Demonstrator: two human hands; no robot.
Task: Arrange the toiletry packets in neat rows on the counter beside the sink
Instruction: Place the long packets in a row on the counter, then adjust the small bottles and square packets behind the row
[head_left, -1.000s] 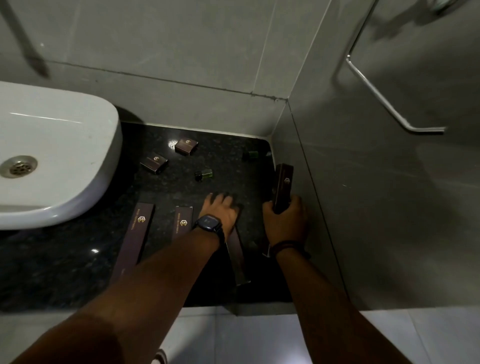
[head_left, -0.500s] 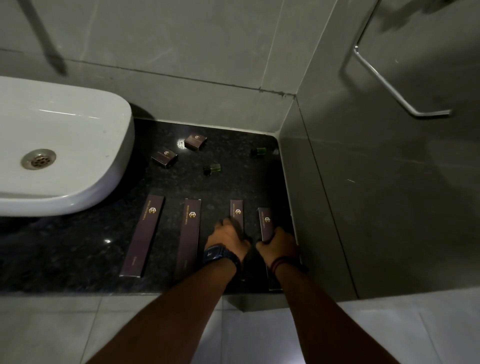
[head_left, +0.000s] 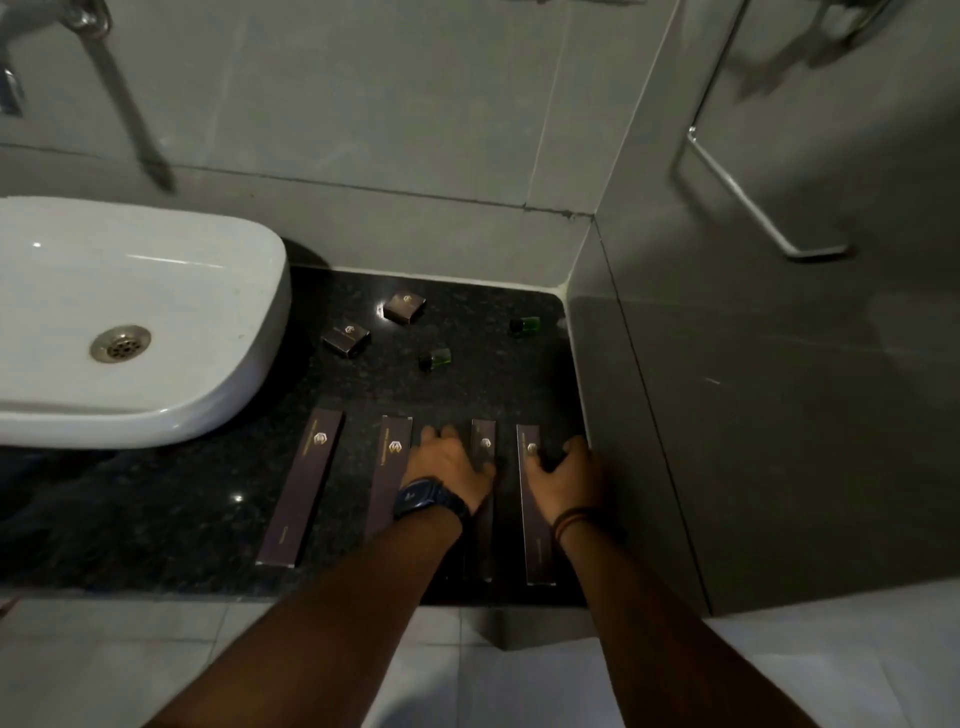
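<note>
Four long dark packets lie side by side near the front edge of the black granite counter (head_left: 171, 525): the first packet (head_left: 304, 488), the second packet (head_left: 389, 462), the third packet (head_left: 483, 441) and the rightmost packet (head_left: 537, 551). My left hand (head_left: 447, 465), with a watch on its wrist, rests palm down between the second and third packets, thumb touching the third. My right hand (head_left: 563, 475) is curled over the rightmost packet, thumb on its left edge and fingers past its right edge.
Two small brown boxes (head_left: 347, 339) (head_left: 404, 307) and two small green bottles (head_left: 435, 358) (head_left: 524, 326) lie scattered at the back of the counter. A white sink (head_left: 234, 395) borders the left. A tiled side wall (head_left: 649, 415) closes the right, with a metal bar (head_left: 743, 192) on it.
My right hand has laid the upright packet flat as the rightmost of the row. My left hand has drawn back from the third packet's top towards its middle.
</note>
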